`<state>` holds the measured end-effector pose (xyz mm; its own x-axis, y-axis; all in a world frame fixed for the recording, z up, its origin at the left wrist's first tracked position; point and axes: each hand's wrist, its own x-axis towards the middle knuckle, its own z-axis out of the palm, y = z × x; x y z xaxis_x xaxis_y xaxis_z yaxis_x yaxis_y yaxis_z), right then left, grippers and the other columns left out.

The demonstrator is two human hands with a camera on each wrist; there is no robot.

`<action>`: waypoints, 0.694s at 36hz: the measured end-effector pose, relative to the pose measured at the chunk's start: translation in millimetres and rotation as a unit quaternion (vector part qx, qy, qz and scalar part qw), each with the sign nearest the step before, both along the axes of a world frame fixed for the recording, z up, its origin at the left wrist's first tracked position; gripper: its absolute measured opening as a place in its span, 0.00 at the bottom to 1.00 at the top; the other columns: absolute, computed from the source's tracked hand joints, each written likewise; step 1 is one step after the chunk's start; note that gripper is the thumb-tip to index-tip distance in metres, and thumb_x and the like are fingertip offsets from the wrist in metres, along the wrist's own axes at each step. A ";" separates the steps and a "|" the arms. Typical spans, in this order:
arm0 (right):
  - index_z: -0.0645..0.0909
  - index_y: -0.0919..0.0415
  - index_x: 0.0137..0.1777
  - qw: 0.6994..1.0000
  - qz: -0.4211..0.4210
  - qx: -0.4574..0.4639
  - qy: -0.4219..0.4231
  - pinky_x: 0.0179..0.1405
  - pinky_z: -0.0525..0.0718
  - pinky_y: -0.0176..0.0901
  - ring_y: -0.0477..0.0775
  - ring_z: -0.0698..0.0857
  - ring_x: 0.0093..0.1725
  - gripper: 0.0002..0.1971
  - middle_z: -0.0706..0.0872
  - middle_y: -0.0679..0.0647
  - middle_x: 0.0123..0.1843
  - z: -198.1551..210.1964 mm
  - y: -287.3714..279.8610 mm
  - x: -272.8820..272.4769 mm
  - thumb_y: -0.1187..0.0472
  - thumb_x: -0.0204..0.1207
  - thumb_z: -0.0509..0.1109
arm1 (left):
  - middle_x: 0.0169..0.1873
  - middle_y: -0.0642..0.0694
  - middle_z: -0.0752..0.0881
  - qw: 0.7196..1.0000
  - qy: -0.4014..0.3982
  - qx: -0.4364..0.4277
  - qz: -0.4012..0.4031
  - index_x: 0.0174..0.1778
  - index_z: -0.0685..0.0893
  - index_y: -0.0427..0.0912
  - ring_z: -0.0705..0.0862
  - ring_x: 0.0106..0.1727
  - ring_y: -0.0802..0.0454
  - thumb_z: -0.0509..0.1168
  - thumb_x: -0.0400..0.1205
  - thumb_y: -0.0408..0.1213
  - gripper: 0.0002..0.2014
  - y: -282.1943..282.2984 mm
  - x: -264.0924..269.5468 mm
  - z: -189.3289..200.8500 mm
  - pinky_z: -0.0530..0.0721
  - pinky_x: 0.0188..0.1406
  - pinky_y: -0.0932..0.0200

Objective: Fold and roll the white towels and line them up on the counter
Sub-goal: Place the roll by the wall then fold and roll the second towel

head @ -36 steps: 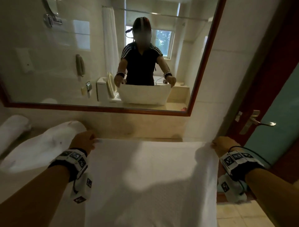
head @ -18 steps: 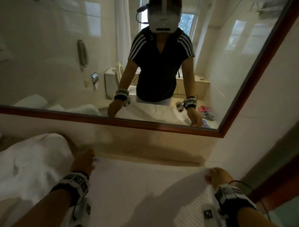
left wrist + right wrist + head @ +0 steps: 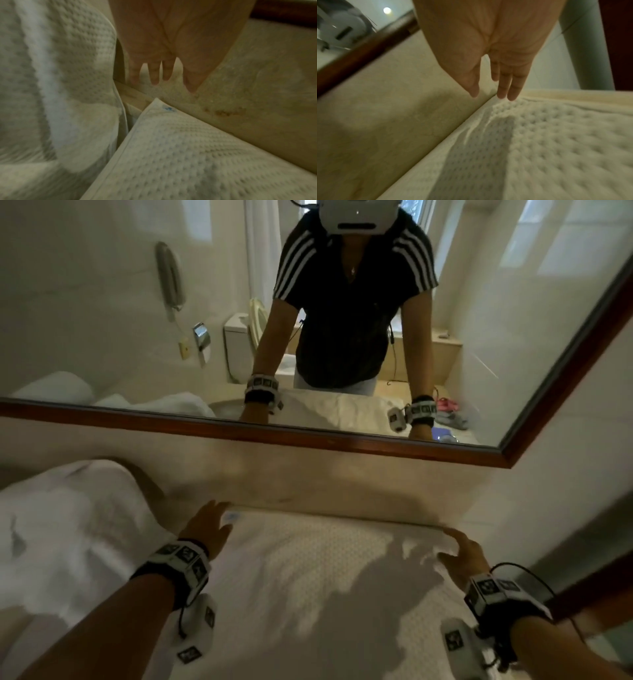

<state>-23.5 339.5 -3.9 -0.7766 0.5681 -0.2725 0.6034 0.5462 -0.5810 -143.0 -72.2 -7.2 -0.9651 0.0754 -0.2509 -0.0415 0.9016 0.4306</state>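
A white waffle-weave towel (image 3: 308, 583) lies flat on the counter, its far edge along the back wall. My left hand (image 3: 207, 525) hovers open over its far left corner (image 3: 157, 104), which carries a small blue tag; the straight fingers (image 3: 154, 73) touch nothing. At the far right corner my right hand (image 3: 462, 553) is open too, fingertips (image 3: 506, 93) just above the towel (image 3: 556, 135). A second, loosely heaped white towel (image 3: 58, 525) lies to the left and shows as a bulging fold (image 3: 56, 67) in the left wrist view.
A wood-framed mirror (image 3: 342, 436) runs above the beige backsplash (image 3: 308, 481) and reflects me leaning over the counter. A rolled white towel (image 3: 54, 386) appears only in the mirror, far left. A dark door frame (image 3: 599, 587) bounds the counter on the right.
The towel I held up by its top corners a second ago now lies flat on the counter. Both hands have let go of the corners and opened.
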 end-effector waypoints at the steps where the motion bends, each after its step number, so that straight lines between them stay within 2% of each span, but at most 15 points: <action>1: 0.72 0.58 0.73 1.000 0.009 -0.009 -0.019 0.63 0.77 0.50 0.67 0.78 0.66 0.24 0.74 0.66 0.71 3.9 -2.4 8.2 0.64 0.77 0.69 | 0.82 0.41 0.57 1.000 -0.016 -0.010 -0.002 0.80 0.59 0.44 0.58 0.82 0.44 0.57 0.85 0.42 0.27 -3.3 5.7 4.4 0.59 0.81 0.51; 5: 0.78 0.57 0.64 0.997 0.016 -0.061 -0.048 0.66 0.78 0.57 0.66 0.80 0.65 0.14 0.78 0.64 0.69 25.3 -22.7 46.9 0.63 0.79 0.66 | 0.76 0.38 0.68 0.997 -0.074 -0.005 -0.013 0.76 0.65 0.43 0.71 0.75 0.41 0.58 0.85 0.44 0.24 -15.1 46.7 26.3 0.71 0.73 0.52; 7: 0.77 0.64 0.68 0.993 0.006 -0.108 -0.046 0.58 0.79 0.54 0.66 0.81 0.59 0.15 0.80 0.66 0.65 38.7 -40.4 68.8 0.66 0.82 0.60 | 0.75 0.37 0.71 0.995 -0.086 -0.008 -0.040 0.75 0.67 0.42 0.72 0.73 0.40 0.58 0.84 0.43 0.23 -22.4 74.8 30.0 0.72 0.71 0.53; 9: 0.76 0.69 0.67 0.985 -0.006 -0.168 -0.048 0.49 0.77 0.49 0.65 0.82 0.55 0.15 0.81 0.67 0.59 53.1 -58.8 96.5 0.68 0.84 0.55 | 0.74 0.37 0.72 0.992 -0.112 -0.005 -0.065 0.74 0.68 0.42 0.74 0.72 0.40 0.59 0.84 0.43 0.22 -28.3 107.2 34.3 0.73 0.68 0.54; 10: 0.78 0.68 0.63 0.985 -0.010 -0.167 -0.052 0.47 0.75 0.48 0.66 0.82 0.54 0.14 0.81 0.65 0.56 61.1 -68.0 108.9 0.68 0.84 0.55 | 0.73 0.37 0.72 0.990 -0.121 -0.004 -0.072 0.74 0.68 0.43 0.74 0.71 0.40 0.59 0.84 0.43 0.22 -30.9 121.5 37.9 0.74 0.67 0.54; 12: 0.80 0.68 0.49 0.981 -0.027 -0.187 -0.048 0.38 0.73 0.44 0.63 0.81 0.42 0.11 0.80 0.62 0.49 74.4 -82.5 135.8 0.68 0.84 0.56 | 0.73 0.38 0.72 0.989 -0.126 -0.012 -0.081 0.73 0.68 0.44 0.74 0.72 0.41 0.59 0.84 0.43 0.21 -37.7 146.4 45.7 0.72 0.69 0.54; 13: 0.81 0.67 0.46 0.979 -0.035 -0.197 -0.044 0.36 0.72 0.43 0.62 0.80 0.39 0.11 0.81 0.63 0.48 79.4 -89.9 147.8 0.68 0.83 0.56 | 0.74 0.38 0.72 0.989 -0.123 -0.017 -0.083 0.73 0.69 0.43 0.73 0.72 0.41 0.59 0.84 0.44 0.21 -41.7 155.8 49.6 0.71 0.70 0.53; 14: 0.82 0.66 0.48 0.981 -0.029 -0.186 -0.052 0.38 0.74 0.44 0.64 0.82 0.43 0.10 0.82 0.65 0.51 81.7 -95.9 158.0 0.69 0.82 0.58 | 0.74 0.38 0.72 0.989 -0.121 -0.020 -0.087 0.72 0.70 0.43 0.73 0.72 0.40 0.60 0.83 0.44 0.21 -45.8 164.0 52.7 0.71 0.71 0.53; 16: 0.81 0.66 0.60 0.988 -0.015 -0.144 -0.052 0.47 0.78 0.48 0.68 0.83 0.57 0.11 0.83 0.68 0.61 86.5 -105.9 177.8 0.68 0.80 0.63 | 0.74 0.38 0.72 0.987 -0.129 -0.014 -0.095 0.72 0.71 0.42 0.73 0.73 0.40 0.61 0.83 0.44 0.22 -52.6 178.7 58.6 0.70 0.74 0.51; 18: 0.80 0.64 0.59 0.986 -0.007 -0.159 -0.048 0.44 0.81 0.48 0.66 0.83 0.55 0.10 0.81 0.69 0.66 91.0 -111.9 192.3 0.69 0.80 0.63 | 0.75 0.39 0.71 0.986 -0.134 -0.008 -0.100 0.72 0.71 0.41 0.72 0.74 0.41 0.61 0.83 0.44 0.22 -56.2 186.7 61.9 0.69 0.75 0.51; 20: 0.80 0.66 0.60 0.987 0.002 -0.150 -0.055 0.42 0.82 0.51 0.67 0.83 0.55 0.11 0.82 0.70 0.65 94.6 -114.8 203.1 0.69 0.80 0.63 | 0.75 0.40 0.71 0.987 -0.126 -0.001 -0.101 0.72 0.71 0.42 0.72 0.74 0.42 0.60 0.83 0.43 0.21 -55.8 191.3 63.5 0.68 0.74 0.53; 23: 0.79 0.68 0.63 0.990 0.004 -0.133 -0.057 0.34 0.78 0.42 0.69 0.82 0.63 0.13 0.84 0.68 0.63 97.7 -116.2 205.8 0.69 0.79 0.64 | 0.72 0.39 0.74 0.989 -0.105 0.020 -0.101 0.69 0.75 0.40 0.75 0.71 0.42 0.59 0.84 0.39 0.17 -49.2 192.8 70.0 0.71 0.71 0.53; 25: 0.80 0.67 0.63 0.991 -0.009 -0.123 -0.056 0.39 0.81 0.44 0.67 0.83 0.61 0.14 0.84 0.66 0.59 94.7 -112.7 198.5 0.70 0.79 0.65 | 0.65 0.36 0.81 0.989 -0.115 0.071 -0.068 0.60 0.80 0.39 0.81 0.61 0.40 0.60 0.83 0.33 0.11 -44.9 185.8 66.7 0.78 0.62 0.50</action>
